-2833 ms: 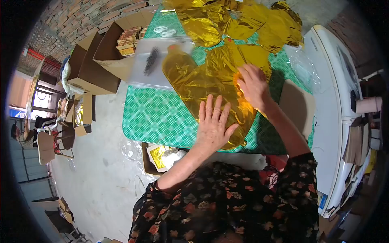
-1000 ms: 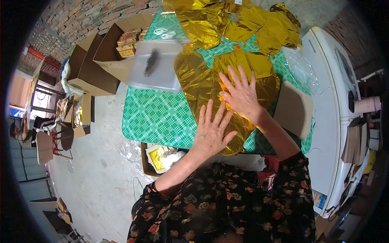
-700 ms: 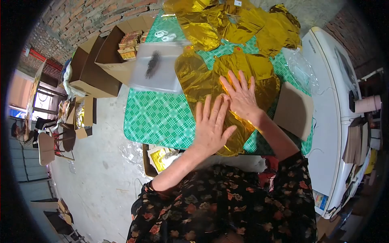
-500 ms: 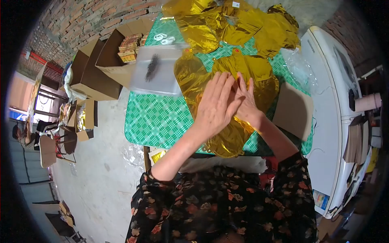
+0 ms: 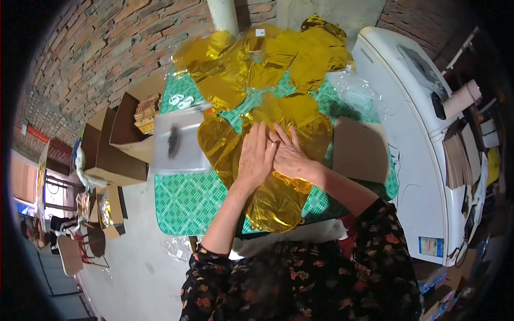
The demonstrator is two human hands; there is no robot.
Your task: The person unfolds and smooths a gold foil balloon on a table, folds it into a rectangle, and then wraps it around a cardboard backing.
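A flat gold foil balloon [image 5: 276,208] with rounded lobes lies on the green checked tablecloth [image 5: 184,206] in front of me. My left hand [image 5: 257,156] rests on its middle, palm down, fingers straight and pointing away from me. Beside it, my right hand [image 5: 292,158] also lies flat on the foil, fingers stretched out and slanting to the left. The hands touch or slightly overlap at the thumbs. Neither one grips anything. Further back on the table is a pile of more gold foil balloons [image 5: 273,61], crumpled and overlapping.
Left of the foil lies a stack of clear plastic bags [image 5: 187,142], with white string [image 5: 181,100] behind. A brown cardboard sheet [image 5: 361,152] is on the right, near clear plastic wrap [image 5: 356,91]. Cardboard boxes [image 5: 115,163] stand left, a white fridge [image 5: 415,144] right.
My view has tilted up, so the table appears lower. Both hands have come down flat onto the foil; the left one was raised across the right before.
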